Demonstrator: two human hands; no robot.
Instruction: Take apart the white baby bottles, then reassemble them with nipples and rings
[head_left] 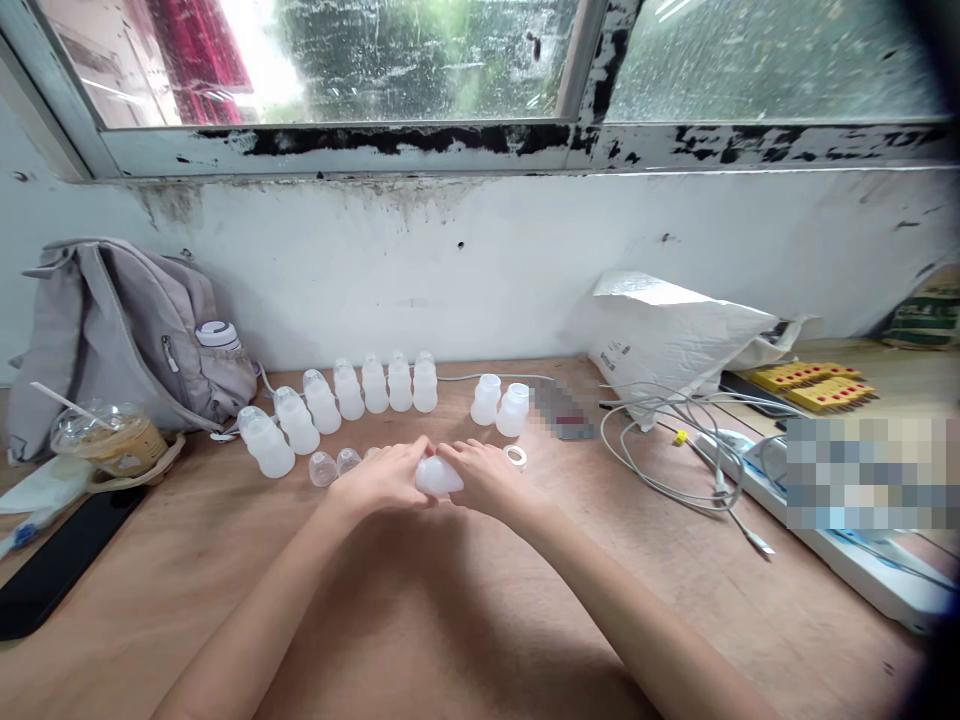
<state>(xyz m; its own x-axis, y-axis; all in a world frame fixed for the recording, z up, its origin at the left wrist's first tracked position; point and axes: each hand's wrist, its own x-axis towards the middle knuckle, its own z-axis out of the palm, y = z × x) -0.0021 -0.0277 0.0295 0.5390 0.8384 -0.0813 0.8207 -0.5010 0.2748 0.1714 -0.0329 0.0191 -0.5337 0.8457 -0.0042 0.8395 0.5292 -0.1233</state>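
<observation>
Between my two hands, low over the table, is a frosted white baby bottle, tilted on its side. My left hand is closed round its left end, and my right hand grips the right end; the fingers hide both ends. Beyond my right hand lies a white ring. Clear dome caps stand by my left hand, one partly covered by it. Behind them, several baby bottles with clear caps form a curved row. Two uncapped bottles stand farther right.
Left are a grey backpack, an iced drink cup and a black phone. To the right, a white plastic bag, looped cables, a white power strip and yellow pieces lie near the wall.
</observation>
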